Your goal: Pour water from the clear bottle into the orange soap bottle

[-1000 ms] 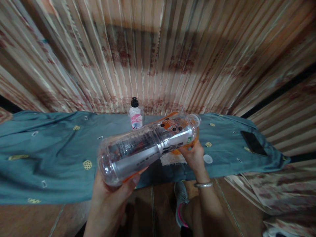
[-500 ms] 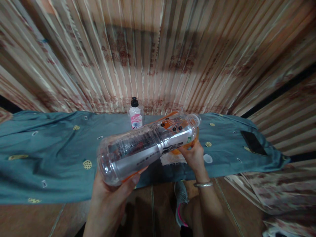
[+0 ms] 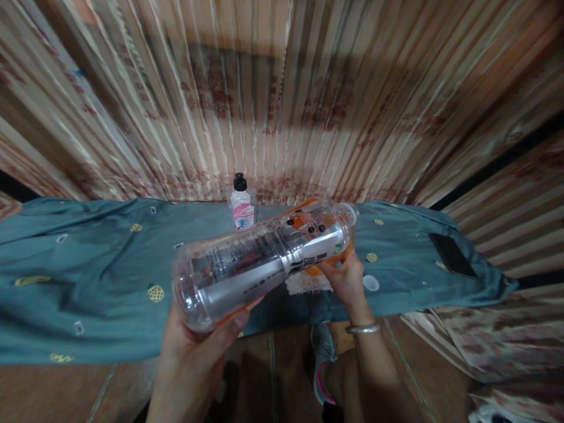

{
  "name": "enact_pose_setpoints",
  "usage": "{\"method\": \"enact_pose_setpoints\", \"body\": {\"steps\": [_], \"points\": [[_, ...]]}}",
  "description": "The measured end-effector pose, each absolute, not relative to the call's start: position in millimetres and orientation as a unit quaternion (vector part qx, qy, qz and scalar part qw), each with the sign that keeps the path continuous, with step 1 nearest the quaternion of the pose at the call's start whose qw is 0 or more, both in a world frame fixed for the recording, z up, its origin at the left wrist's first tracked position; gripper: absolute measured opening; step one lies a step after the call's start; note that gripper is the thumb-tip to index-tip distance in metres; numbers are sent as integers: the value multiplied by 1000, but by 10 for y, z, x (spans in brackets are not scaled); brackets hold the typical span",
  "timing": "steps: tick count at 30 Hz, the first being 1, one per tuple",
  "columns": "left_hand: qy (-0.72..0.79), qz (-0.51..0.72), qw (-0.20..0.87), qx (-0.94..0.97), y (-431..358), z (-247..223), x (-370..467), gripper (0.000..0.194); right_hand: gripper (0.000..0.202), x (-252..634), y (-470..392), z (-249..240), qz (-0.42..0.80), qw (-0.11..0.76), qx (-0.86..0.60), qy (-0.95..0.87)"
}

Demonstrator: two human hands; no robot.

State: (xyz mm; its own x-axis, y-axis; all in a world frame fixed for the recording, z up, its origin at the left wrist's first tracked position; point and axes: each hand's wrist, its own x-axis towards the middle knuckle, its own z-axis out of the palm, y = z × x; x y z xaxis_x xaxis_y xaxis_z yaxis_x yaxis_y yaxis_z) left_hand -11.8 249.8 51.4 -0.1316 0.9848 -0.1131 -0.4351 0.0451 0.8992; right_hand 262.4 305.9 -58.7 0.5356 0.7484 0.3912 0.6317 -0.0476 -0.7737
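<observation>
A large clear plastic bottle (image 3: 264,264) with an orange and silver label is held slantwise above the cloth, its uncapped-looking neck to the right. My left hand (image 3: 202,346) cups the wide base from below, thumb along the near side. Close to the neck end, my right hand (image 3: 346,276) grips from underneath; most of its fingers are hidden behind the bottle. Something orange shows through or behind the bottle there, and I cannot make it out. Under the right hand lies a pale, frayed cloth (image 3: 308,284). A small white round cap (image 3: 371,283) rests beside my right wrist.
A clear bottle with a black top and pink label (image 3: 243,205) stands at the back, behind the held bottle. Toward the right end lies a black phone (image 3: 452,255). The teal patterned cloth (image 3: 110,258) covers the table; a pleated curtain (image 3: 264,117) hangs right behind it.
Almost nothing differs. The base of the bottle and my left hand have shifted very slightly to the left; my right hand stays in place.
</observation>
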Motion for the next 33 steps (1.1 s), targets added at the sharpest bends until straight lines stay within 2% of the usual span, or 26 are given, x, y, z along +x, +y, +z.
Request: {"method": "enact_pose_setpoints", "body": {"steps": [5,12,15,26,33], "points": [[455,618,570,293,2463,630,-55,93,57,2622,3061,-586,60,496,-723,-477],[426,620,577,318,2498,552,-107,90,57,2627,3060,-610,48,499,-718,-484],[442,624,573,295,2478,587,-79,81,56,2628,3063,-612,48,497,-718,-485],[450,622,577,281,2466,665,-41,95,57,2616,3059,-581,61,493,-726,-476],[450,622,578,277,2457,696,-27,92,60,2611,3050,-562,76,497,-724,-472]]}}
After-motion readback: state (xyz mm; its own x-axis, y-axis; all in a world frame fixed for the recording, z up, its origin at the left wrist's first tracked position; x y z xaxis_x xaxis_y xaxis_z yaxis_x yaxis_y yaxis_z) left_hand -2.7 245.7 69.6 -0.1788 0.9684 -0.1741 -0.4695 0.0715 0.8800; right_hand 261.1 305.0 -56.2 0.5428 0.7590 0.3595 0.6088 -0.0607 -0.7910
